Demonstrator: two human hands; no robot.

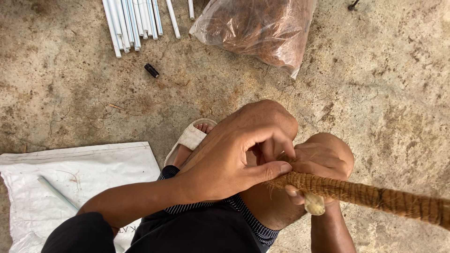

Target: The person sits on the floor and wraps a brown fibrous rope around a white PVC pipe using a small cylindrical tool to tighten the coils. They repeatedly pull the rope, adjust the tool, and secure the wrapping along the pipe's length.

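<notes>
We sit low over the rough concrete floor (384, 84); a clear plastic bag of brown coir fibre (262, 28) lies ahead of us, a white woven sack (93, 173) spreads at our left with one thin white pipe (57, 193) on it, and a bundle of white pipes (131, 21) and a small black cap (151, 70) lie beyond. Across our knee runs the fibre-wrapped pole (375, 197), braced there to keep it steady; our right hand (323, 161) closes round it from behind, while our left hand (243, 154) pinches loose fibre against its end.
</notes>
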